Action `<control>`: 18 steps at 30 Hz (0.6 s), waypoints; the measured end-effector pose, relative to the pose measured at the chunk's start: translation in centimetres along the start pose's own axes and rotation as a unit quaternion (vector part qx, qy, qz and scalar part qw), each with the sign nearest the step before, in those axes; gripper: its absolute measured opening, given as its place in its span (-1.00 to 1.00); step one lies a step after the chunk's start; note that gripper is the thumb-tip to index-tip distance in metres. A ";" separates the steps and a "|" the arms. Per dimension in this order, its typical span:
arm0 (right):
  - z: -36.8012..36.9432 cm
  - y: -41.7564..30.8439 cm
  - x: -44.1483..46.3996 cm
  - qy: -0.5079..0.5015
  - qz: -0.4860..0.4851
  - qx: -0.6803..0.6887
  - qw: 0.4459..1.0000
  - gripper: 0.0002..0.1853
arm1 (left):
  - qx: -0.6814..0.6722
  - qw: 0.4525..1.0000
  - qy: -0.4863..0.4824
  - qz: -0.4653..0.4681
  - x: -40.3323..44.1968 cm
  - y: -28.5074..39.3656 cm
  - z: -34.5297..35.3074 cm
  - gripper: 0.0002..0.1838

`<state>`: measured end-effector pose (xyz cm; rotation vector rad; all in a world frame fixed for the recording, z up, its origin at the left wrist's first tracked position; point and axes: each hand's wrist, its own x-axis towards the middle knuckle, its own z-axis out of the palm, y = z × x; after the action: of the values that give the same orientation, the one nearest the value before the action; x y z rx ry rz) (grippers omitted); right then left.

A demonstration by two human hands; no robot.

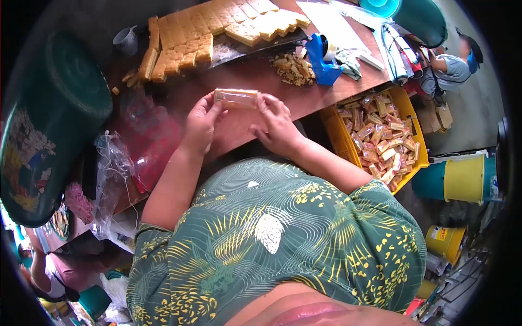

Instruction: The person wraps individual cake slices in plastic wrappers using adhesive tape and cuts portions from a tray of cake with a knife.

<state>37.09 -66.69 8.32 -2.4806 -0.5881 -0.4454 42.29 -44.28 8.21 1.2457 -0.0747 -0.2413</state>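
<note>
A slice of cake in clear plastic wrap (237, 97) is held level between my two hands, just over the near part of the brown table (304, 100). My left hand (202, 120) pinches its left end with thumb and fingers. At the right end, my right hand (277, 122) has its fingers closed on the wrapper. Beyond my hands, rows of cut sponge cake (190, 24) lie on a dark tray (234, 48). A pile of cake crumbs and scraps (293, 69) is beside the tray, next to a blue tape dispenser (322, 61).
A yellow crate (405, 100) full of wrapped cake pieces (380, 138) stands at my right. A large green bin (76, 81) and plastic bags (114, 179) are at my left. A white mug (126, 41) stands near the tray. Another person (451, 70) is at the far right.
</note>
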 end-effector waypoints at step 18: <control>-8.4 6.5 3.1 0.250 0.028 0.206 0.945 -0.69 | 0.569 0.780 -0.098 0.241 -1.0 -0.5 1.0 -0.12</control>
<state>41.39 -75.47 13.56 -1.8798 -0.3531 -0.8064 41.02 -45.14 8.17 2.3447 -0.8165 0.1812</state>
